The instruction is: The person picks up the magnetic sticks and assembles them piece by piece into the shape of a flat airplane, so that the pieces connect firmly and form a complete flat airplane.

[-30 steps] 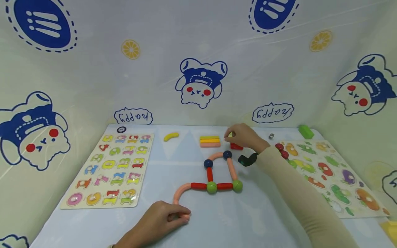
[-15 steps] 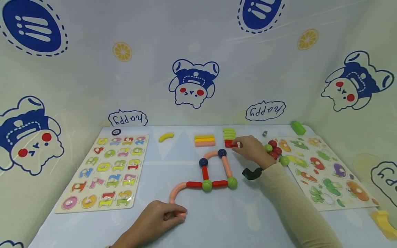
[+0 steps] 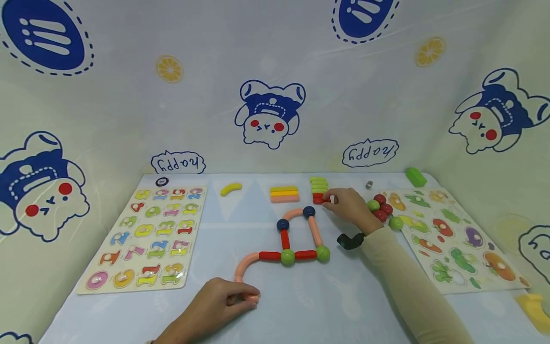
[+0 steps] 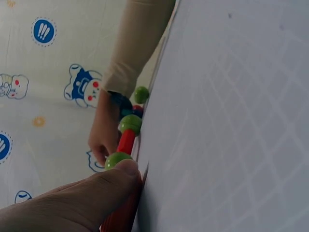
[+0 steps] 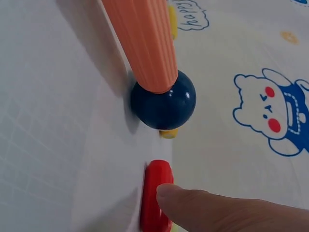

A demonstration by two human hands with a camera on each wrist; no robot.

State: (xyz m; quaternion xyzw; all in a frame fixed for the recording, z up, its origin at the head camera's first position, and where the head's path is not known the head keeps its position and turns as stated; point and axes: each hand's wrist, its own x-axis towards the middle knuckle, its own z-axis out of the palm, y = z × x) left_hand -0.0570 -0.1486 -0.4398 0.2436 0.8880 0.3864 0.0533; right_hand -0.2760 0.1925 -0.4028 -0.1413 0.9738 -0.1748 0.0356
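Observation:
In the head view, my left hand [image 3: 221, 306] pinches the near end of a salmon curved rod [image 3: 246, 265] at the front of the table. That rod meets a red rod [image 3: 269, 256], part of a flat figure of rods joined by green balls [image 3: 288, 257] and navy balls [image 3: 282, 225]. Beyond the figure, my right hand [image 3: 350, 205] pinches the right end of a short red rod [image 3: 318, 198], beside a row of light-green rods [image 3: 319, 184]. The right wrist view has my thumb on the red rod [image 5: 155, 193], with a navy ball [image 5: 166, 104] above it.
A number puzzle board [image 3: 129, 290] lies left, a vegetable puzzle board [image 3: 451, 289] right. Red balls [image 3: 386, 209] and green balls [image 3: 396, 223] sit by my right forearm. Several coloured rods [image 3: 284, 194] and a yellow curved rod [image 3: 231, 188] lie at the back, a green block [image 3: 415, 177] far right.
My right hand has come from over the light-green rods, nearer and rightward, to the red rod, uncovering the green row. My left hand keeps its grip. The head view has shifted slightly.

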